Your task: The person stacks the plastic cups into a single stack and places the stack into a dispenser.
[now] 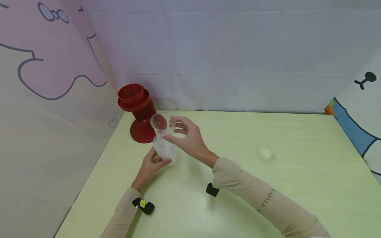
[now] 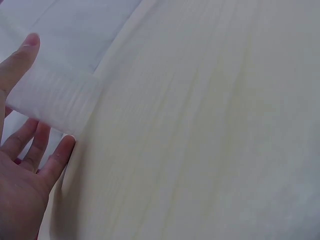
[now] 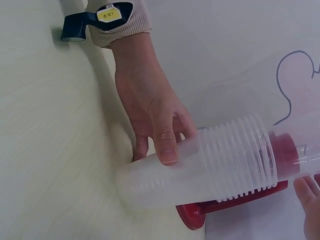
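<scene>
A nested stack of clear plastic cups (image 1: 164,150) is gripped low down by my left hand (image 1: 151,165), just above the table. In the left wrist view, the thumb and fingers (image 2: 59,159) lie on either side of the stack (image 2: 55,97). My right hand (image 1: 190,137) holds a single clear cup (image 1: 159,130) between thumb and fingers at the stack's mouth. The right wrist view shows the ridged rims of the stack (image 3: 230,160), with this cup (image 3: 310,135) beyond them; whether its base sits inside the top cup, I cannot tell.
Behind the cups, at the table's far left corner, stands a red plastic holder (image 1: 143,112) with a round base and a wide tubular top. Another clear cup (image 1: 265,152) is on the table (image 1: 297,191) at the right. Printed cloth walls (image 1: 223,59) border the back and sides.
</scene>
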Demonstrator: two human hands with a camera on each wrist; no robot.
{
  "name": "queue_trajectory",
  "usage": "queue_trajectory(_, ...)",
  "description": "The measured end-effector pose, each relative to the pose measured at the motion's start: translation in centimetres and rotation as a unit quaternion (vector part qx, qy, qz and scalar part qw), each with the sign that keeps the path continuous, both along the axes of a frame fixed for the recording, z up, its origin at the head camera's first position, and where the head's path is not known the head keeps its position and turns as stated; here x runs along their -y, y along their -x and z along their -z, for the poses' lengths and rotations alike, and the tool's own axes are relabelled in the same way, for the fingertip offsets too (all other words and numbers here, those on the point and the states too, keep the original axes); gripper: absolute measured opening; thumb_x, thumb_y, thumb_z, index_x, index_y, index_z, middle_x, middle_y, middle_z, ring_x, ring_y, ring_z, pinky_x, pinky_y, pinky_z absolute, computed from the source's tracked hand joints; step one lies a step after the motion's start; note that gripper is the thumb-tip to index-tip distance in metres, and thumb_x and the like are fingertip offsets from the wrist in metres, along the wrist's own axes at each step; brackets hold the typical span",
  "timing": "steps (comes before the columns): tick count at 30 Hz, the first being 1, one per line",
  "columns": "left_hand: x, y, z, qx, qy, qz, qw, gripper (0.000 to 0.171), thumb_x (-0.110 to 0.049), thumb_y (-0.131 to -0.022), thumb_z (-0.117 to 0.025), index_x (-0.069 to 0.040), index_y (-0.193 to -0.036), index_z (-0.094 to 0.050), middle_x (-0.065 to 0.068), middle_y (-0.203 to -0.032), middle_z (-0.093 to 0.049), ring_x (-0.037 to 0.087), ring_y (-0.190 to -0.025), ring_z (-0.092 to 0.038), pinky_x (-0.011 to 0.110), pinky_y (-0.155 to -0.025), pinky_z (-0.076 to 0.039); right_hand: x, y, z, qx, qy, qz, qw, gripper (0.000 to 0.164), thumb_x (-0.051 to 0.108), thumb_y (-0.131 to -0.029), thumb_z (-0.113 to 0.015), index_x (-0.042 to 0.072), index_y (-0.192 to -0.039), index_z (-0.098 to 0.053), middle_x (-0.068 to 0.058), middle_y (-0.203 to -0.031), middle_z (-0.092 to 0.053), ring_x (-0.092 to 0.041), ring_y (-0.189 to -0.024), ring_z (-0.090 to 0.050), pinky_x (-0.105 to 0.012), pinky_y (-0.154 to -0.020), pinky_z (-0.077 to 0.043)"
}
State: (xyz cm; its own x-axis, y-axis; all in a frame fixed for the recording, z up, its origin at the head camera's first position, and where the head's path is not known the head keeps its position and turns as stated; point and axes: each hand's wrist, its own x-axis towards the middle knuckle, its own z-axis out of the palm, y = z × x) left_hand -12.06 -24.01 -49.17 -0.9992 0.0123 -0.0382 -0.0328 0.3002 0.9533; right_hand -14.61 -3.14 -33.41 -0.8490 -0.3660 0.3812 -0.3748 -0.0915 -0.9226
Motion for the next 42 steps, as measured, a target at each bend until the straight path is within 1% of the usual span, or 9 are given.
queue_trajectory(7,0.0,0.1,0.2,0.003,0.004,-0.003,1.0,0.074,-0.042,-0.076,-0.078,-0.038,-0.138,-0.038,-0.006,-0.132,-0.048,0.023,-0.116,-0.052,0.038,-0.091,-0.05,0.1,0.1,0.5,-0.015,0.002,-0.002,1.0,0.055,-0.003,-0.076,-0.075,-0.006,-0.125,-0.048,-0.023,-0.113,-0.056,-0.039,-0.107,-0.057,-0.043,-0.092,-0.049)
queue_trajectory(10,0.0,0.1,0.2,0.002,0.007,-0.003,1.0,0.075,-0.043,-0.076,-0.077,-0.037,-0.139,-0.037,-0.005,-0.133,-0.048,0.023,-0.116,-0.053,0.038,-0.091,-0.05,0.3,0.5,1.4,-0.019,0.003,-0.006,1.0,0.061,-0.001,-0.077,-0.076,-0.001,-0.129,-0.045,-0.018,-0.115,-0.058,-0.034,-0.106,-0.059,-0.04,-0.092,-0.05)
queue_trajectory(15,0.0,0.1,0.2,0.002,0.003,-0.001,1.0,0.075,-0.042,-0.076,-0.077,-0.036,-0.139,-0.037,-0.003,-0.133,-0.048,0.024,-0.113,-0.056,0.036,-0.09,-0.051,0.7,1.6,3.6,-0.021,-0.01,-0.007,1.0,0.065,0.008,-0.077,-0.078,0.011,-0.133,-0.045,-0.011,-0.12,-0.059,-0.025,-0.108,-0.06,-0.031,-0.091,-0.05)
queue_trajectory(21,0.0,0.1,0.1,-0.002,-0.005,0.003,1.0,0.074,-0.04,-0.076,-0.078,-0.035,-0.139,-0.038,-0.001,-0.132,-0.049,0.025,-0.106,-0.061,0.035,-0.088,-0.052,0.8,1.9,4.3,-0.034,-0.012,-0.011,0.999,0.065,0.011,-0.078,-0.078,0.015,-0.133,-0.045,-0.006,-0.119,-0.06,-0.025,-0.108,-0.06,-0.031,-0.09,-0.05)
queue_trajectory(30,0.0,-0.1,0.0,-0.006,-0.005,0.006,1.0,0.074,-0.038,-0.077,-0.077,-0.034,-0.139,-0.038,0.0,-0.132,-0.049,0.025,-0.106,-0.06,0.033,-0.088,-0.052,0.9,1.8,4.6,-0.031,-0.023,-0.01,0.999,0.066,0.011,-0.077,-0.079,0.017,-0.133,-0.046,-0.005,-0.118,-0.062,-0.014,-0.107,-0.06,-0.03,-0.09,-0.05)
queue_trajectory(33,-0.1,-0.2,-0.1,-0.008,-0.005,0.009,0.9999,0.074,-0.038,-0.078,-0.077,-0.032,-0.14,-0.037,0.002,-0.132,-0.049,0.025,-0.105,-0.061,0.034,-0.087,-0.052,0.8,1.6,4.5,-0.028,-0.026,-0.01,0.999,0.066,0.009,-0.077,-0.079,0.014,-0.134,-0.046,-0.01,-0.12,-0.061,-0.019,-0.108,-0.06,-0.03,-0.09,-0.05)
queue_trajectory(38,-0.1,-0.1,-0.1,-0.009,-0.006,0.01,0.9999,0.075,-0.038,-0.078,-0.077,-0.031,-0.14,-0.037,0.002,-0.132,-0.049,0.025,-0.104,-0.062,0.034,-0.087,-0.052,0.3,0.5,2.7,-0.03,-0.025,-0.011,0.999,0.063,0.0,-0.076,-0.077,0.0,-0.132,-0.047,-0.02,-0.12,-0.059,-0.03,-0.11,-0.059,-0.038,-0.092,-0.05)
queue_trajectory(40,0.0,-0.1,-0.1,-0.009,-0.007,0.01,0.9999,0.075,-0.038,-0.078,-0.077,-0.031,-0.14,-0.037,0.002,-0.133,-0.049,0.025,-0.104,-0.062,0.034,-0.088,-0.052,0.2,0.1,2.0,-0.031,-0.028,-0.01,0.999,0.062,-0.002,-0.076,-0.076,-0.003,-0.131,-0.046,-0.021,-0.119,-0.06,-0.032,-0.11,-0.058,-0.041,-0.092,-0.049)
queue_trajectory(42,0.0,-0.1,-0.1,-0.005,-0.006,0.008,0.9999,0.075,-0.038,-0.078,-0.077,-0.032,-0.14,-0.037,0.001,-0.132,-0.049,0.025,-0.105,-0.061,0.034,-0.088,-0.051,0.1,-0.1,1.8,-0.032,-0.029,-0.01,0.999,0.061,-0.002,-0.076,-0.076,-0.003,-0.13,-0.046,-0.021,-0.118,-0.06,-0.033,-0.11,-0.058,-0.043,-0.092,-0.049)
